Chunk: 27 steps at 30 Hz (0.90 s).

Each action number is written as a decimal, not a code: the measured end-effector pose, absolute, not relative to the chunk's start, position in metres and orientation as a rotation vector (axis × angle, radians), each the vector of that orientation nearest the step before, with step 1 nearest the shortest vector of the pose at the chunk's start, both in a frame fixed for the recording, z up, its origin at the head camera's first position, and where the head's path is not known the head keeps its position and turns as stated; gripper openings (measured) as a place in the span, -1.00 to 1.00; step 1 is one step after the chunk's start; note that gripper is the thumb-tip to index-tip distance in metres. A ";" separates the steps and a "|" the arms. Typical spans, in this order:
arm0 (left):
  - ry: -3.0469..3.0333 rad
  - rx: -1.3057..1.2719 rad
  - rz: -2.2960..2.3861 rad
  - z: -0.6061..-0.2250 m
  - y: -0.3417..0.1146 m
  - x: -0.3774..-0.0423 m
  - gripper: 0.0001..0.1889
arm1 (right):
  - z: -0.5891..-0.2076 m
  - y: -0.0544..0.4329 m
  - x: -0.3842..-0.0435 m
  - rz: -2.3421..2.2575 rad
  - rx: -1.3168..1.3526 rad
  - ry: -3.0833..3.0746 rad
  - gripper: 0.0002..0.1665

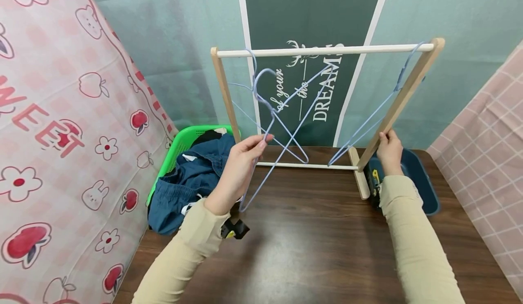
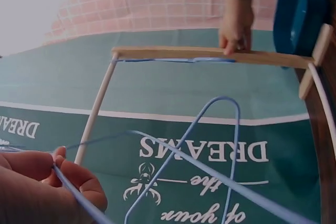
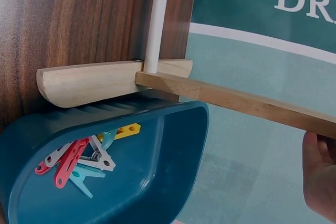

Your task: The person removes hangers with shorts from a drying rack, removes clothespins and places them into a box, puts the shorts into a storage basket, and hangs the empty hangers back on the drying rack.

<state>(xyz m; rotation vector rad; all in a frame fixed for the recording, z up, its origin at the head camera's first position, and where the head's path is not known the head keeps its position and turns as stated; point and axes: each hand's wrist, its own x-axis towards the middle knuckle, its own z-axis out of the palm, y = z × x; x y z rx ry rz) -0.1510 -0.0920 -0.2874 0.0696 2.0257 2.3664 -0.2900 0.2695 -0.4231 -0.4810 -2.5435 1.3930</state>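
Observation:
My left hand (image 1: 244, 157) pinches a light blue clothes hanger (image 1: 273, 109) by one side between thumb and fingers, in front of the rack. The hanger is tilted, its hook up. With my right hand (image 1: 391, 153) I hold the right wooden post (image 1: 402, 102) of a small clothes rack, low down. In the right wrist view, my fingers (image 3: 311, 150) touch that post; part of the hand is cut off. Two more blue hangers hang from the white rail (image 1: 302, 51): one near the left end, another hanger (image 1: 363, 129) by the right post.
A green basket (image 1: 173, 152) with dark blue clothing (image 1: 196, 167) stands at the left. Behind the rack's right foot (image 1: 361, 183) is a dark blue bin (image 1: 425, 188) holding several clothespins (image 3: 73, 161). Printed cloths surround the brown wooden table (image 1: 318, 249).

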 end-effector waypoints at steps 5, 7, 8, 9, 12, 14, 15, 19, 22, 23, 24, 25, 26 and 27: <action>1.956 0.076 2.362 -0.281 -0.079 -0.168 -0.64 | -0.425 0.270 -0.289 1.401 -0.481 -2.553 -0.38; 1.929 0.084 2.372 -0.281 -0.073 -0.173 -0.64 | -0.425 0.271 -0.289 1.399 -0.478 -2.554 -0.38; 1.910 0.089 2.382 -0.281 -0.070 -0.175 -0.63 | -0.425 0.271 -0.289 1.396 -0.476 -2.554 -0.37; 1.897 0.094 2.385 -0.281 -0.067 -0.178 -0.63 | -0.425 0.271 -0.289 1.391 -0.475 -2.554 -0.37; 1.859 0.138 2.396 -0.284 -0.059 -0.185 -0.63 | -0.426 0.271 -0.289 1.375 -0.471 -2.552 -0.38; 1.855 0.166 2.384 -0.287 -0.054 -0.190 -0.62 | -0.427 0.271 -0.289 1.358 -0.469 -2.554 -0.39; 1.862 0.180 2.373 -0.288 -0.051 -0.192 -0.62 | -0.427 0.271 -0.288 1.351 -0.471 -2.551 -0.39; 1.898 0.205 2.347 -0.292 -0.044 -0.200 -0.62 | -0.428 0.271 -0.287 1.342 -0.479 -2.541 -0.41; 1.926 0.221 2.344 -0.293 -0.041 -0.205 -0.61 | -0.428 0.270 -0.287 1.358 -0.482 -2.539 -0.40; 1.930 0.226 2.346 -0.293 -0.040 -0.206 -0.61 | -0.428 0.269 -0.286 1.366 -0.482 -2.539 -0.39; 1.935 0.232 2.350 -0.293 -0.039 -0.208 -0.61 | -0.428 0.270 -0.287 1.368 -0.481 -2.541 -0.39; 1.938 0.237 2.355 -0.293 -0.038 -0.210 -0.61 | -0.428 0.270 -0.287 1.369 -0.479 -2.540 -0.39; 1.936 0.241 2.362 -0.292 -0.037 -0.212 -0.61 | -0.428 0.270 -0.287 1.367 -0.479 -2.539 -0.39; 1.935 0.244 2.372 -0.292 -0.035 -0.214 -0.61 | -0.428 0.270 -0.287 1.368 -0.478 -2.536 -0.39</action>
